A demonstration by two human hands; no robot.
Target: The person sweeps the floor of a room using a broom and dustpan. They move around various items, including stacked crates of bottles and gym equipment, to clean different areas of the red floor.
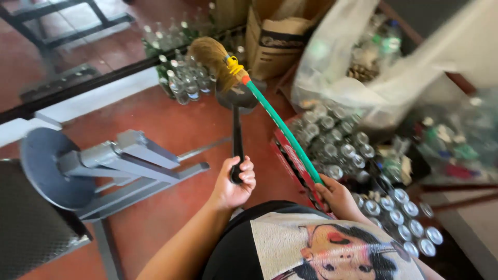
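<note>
Both forearms are bare, with no sleeves, watch or rings showing on the left hand [234, 182] or the right hand [336, 196]. Below and between the hands lies a black cotton shirt [233, 249] bearing a pale grey printed panel [332, 249] with a cartoon-style drawing in black and red.

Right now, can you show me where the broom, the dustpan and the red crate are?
broom [282, 129], head view, middle of its green handle.
dustpan [237, 141], head view, its black handle above the left hand.
red crate [296, 161], head view, its red side wall.
</note>
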